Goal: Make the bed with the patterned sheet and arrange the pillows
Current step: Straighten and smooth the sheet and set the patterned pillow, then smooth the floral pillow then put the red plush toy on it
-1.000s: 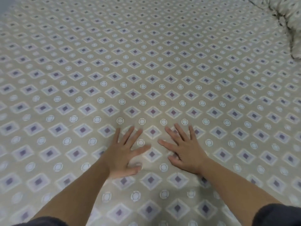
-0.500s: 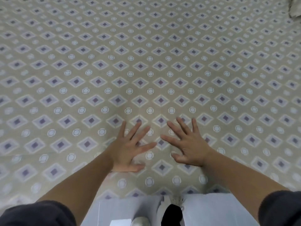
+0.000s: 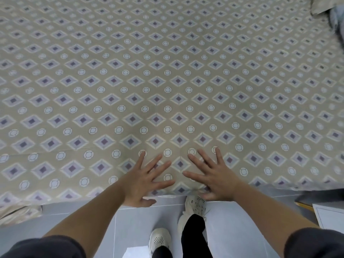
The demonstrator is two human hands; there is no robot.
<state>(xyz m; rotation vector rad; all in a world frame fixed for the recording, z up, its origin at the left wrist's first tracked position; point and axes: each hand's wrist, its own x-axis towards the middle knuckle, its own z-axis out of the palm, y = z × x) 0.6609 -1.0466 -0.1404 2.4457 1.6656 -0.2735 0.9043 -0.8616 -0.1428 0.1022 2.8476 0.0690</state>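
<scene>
The patterned sheet [image 3: 167,81], beige with purple diamonds and white rings, lies flat across the bed and fills most of the view. My left hand [image 3: 147,179] and my right hand [image 3: 214,175] rest palm down on it, side by side at the near edge, fingers spread and holding nothing. The corner of a pillow [image 3: 323,5] in the same fabric shows at the top right; most of it is out of frame.
Grey floor tiles [image 3: 242,220] run along the bed's near edge, where my feet in white shoes [image 3: 193,205] stand. A white sheet of paper [image 3: 329,216] lies on the floor at the right. The hem bunches at the lower left [image 3: 20,213].
Both flat hands have slid back over the sheet toward its near edge. The view has tilted down, so the floor and my feet now show.
</scene>
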